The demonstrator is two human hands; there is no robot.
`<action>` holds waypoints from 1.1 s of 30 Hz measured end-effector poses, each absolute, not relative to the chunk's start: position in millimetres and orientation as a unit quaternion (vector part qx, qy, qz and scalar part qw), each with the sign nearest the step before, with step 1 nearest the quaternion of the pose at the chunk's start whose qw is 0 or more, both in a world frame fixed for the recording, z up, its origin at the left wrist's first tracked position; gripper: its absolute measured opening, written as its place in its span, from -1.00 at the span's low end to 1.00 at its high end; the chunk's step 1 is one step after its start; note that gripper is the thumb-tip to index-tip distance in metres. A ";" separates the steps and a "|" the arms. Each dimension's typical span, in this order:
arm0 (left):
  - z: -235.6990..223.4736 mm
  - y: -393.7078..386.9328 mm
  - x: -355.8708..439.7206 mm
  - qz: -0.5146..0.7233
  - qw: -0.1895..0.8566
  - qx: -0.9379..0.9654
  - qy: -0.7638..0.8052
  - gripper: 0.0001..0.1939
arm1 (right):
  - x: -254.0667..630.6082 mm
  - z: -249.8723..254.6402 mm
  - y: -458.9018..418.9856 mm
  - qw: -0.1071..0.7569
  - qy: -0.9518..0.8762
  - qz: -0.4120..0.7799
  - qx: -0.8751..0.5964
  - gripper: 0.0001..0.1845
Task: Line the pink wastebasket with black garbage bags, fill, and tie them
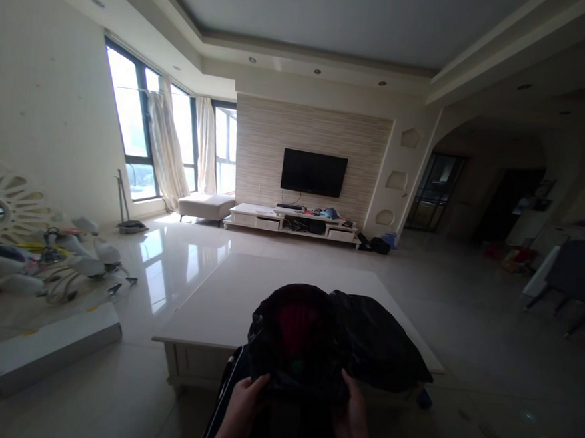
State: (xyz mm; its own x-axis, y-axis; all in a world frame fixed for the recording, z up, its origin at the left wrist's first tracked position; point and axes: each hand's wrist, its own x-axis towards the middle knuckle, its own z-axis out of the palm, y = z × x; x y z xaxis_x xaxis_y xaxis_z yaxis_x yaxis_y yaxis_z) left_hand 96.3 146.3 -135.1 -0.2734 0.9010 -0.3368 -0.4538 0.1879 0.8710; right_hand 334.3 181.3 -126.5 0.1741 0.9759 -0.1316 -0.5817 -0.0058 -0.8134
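A black bag (265,324) stands at the near edge of the white coffee table (206,306), its mouth turned up toward me. Inside it I see something dark red (295,329) and a small green spot; the dim light hides the rest. My left hand (244,402) pinches the near rim of the bag on the left. On the right, my right hand (352,403) grips the same rim, thumb on top. Against the bag's right side lies another dark, shiny black bundle (379,342), spread over the tabletop corner.
On the floor at left are a long white box (58,346) and a pile of mixed items (69,257). A low TV cabinet (292,222) stands along the far wall. Dark chairs (576,272) are at right, and a small blue object (424,398) lies near the table.
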 end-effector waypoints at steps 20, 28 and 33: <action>-118.7 146.0 52.0 0.590 0.576 0.214 0.524 -0.58 | 371.1 -103.1 160.9 0.673 -0.191 0.575 -0.424 -0.36; -80.8 136.9 47.5 0.638 0.453 0.310 0.540 -0.49 | 385.3 -116.1 157.5 0.669 -0.170 0.564 -0.454 -0.42; -56.4 124.6 45.9 0.634 0.442 0.391 0.500 -0.56 | 386.8 -103.7 147.9 0.687 -0.153 0.569 -0.426 -0.45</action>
